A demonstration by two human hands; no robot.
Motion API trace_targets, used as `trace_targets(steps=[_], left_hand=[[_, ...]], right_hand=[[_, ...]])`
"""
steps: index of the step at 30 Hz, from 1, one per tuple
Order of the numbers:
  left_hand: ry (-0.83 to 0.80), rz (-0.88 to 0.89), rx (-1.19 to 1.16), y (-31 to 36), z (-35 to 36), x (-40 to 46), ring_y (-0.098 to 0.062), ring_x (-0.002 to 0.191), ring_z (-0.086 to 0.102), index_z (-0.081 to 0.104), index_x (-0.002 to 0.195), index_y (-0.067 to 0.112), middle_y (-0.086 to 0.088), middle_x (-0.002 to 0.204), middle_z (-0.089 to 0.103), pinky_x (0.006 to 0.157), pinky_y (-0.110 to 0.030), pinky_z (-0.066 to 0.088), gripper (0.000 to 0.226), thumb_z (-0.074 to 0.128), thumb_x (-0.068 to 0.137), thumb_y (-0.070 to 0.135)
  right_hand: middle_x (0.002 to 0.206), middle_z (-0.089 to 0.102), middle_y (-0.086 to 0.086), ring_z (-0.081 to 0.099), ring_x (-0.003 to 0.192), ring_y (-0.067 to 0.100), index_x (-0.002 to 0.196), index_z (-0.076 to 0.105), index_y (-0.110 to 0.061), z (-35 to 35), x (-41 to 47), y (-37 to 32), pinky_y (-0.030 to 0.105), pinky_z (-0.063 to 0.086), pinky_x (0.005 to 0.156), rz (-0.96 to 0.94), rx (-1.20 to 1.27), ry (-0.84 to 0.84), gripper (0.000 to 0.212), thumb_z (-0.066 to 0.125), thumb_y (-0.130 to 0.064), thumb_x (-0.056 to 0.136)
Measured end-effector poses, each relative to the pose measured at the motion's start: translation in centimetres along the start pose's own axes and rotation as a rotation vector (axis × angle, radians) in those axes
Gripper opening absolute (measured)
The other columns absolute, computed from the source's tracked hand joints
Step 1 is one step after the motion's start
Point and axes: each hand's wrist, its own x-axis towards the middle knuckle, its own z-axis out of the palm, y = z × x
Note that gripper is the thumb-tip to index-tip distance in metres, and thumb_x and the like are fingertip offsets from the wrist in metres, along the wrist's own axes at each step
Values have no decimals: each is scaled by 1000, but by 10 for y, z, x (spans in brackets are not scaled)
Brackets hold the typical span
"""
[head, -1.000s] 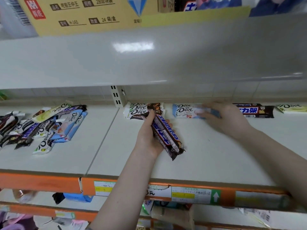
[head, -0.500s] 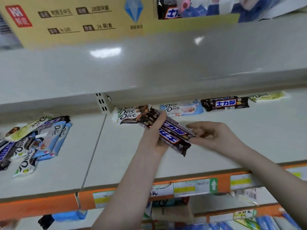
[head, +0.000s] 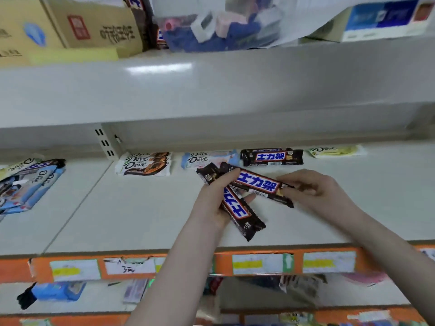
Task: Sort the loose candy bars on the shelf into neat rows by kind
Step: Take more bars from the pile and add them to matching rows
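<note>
My left hand grips a bunch of dark brown Snickers bars above the white shelf. My right hand pinches the right end of the top bar, which is fanned out sideways from the bunch. Along the back of the shelf lie stacked white and brown Dove bars, a light blue Dove bar, Snickers bars and a pale green Dove bar. A loose mixed pile of bars lies at the far left.
The upper shelf hangs low over the back row and carries cardboard boxes. An orange price rail edges the shelf front. Packets sit on the lower shelf.
My right hand left the blue Dove bar at the back and came to the bars in my left hand, taking the end of the top one and pulling it apart from the bunch.
</note>
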Motion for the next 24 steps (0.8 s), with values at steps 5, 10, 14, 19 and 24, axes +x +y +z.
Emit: trace_targets(steps=[5, 10, 14, 19, 24], left_hand=[[46, -22, -113, -27, 31, 0, -31, 87, 63, 64, 81, 1, -16, 78, 70, 57, -43, 59, 7, 69, 80, 6], [87, -19, -126, -35, 42, 3, -30, 94, 62, 63, 86, 5, -15, 86, 69, 72, -48, 57, 9, 66, 84, 13], [92, -3, -183, -31, 33, 12, -24, 79, 60, 59, 82, 8, -10, 73, 61, 86, -50, 51, 14, 60, 89, 21], [105, 1, -222, -25, 26, 22, -20, 62, 56, 51, 73, 10, -8, 56, 56, 90, -49, 49, 22, 58, 90, 20], [130, -10, -198, -19, 26, 28, -19, 53, 65, 54, 79, 9, -10, 55, 62, 82, -48, 51, 15, 59, 90, 18]], right_hand=[[101, 68, 4, 62, 94, 22, 112, 66, -13, -28, -4, 23, 33, 47, 86, -312, -447, 2, 47, 80, -25, 68], [86, 72, 10, 68, 76, 28, 102, 69, -6, -43, 11, 34, 39, 54, 68, -565, -669, 33, 43, 84, -14, 62], [89, 73, 12, 69, 78, 29, 100, 70, -5, -49, 30, 44, 41, 55, 71, -536, -682, 71, 40, 84, -11, 62], [94, 72, 12, 67, 86, 32, 100, 70, -4, -50, 63, 62, 38, 50, 76, -474, -726, 44, 36, 80, -11, 67], [91, 72, 13, 67, 80, 32, 99, 70, -6, -46, 79, 76, 35, 50, 69, -419, -714, 66, 36, 81, -10, 65]])
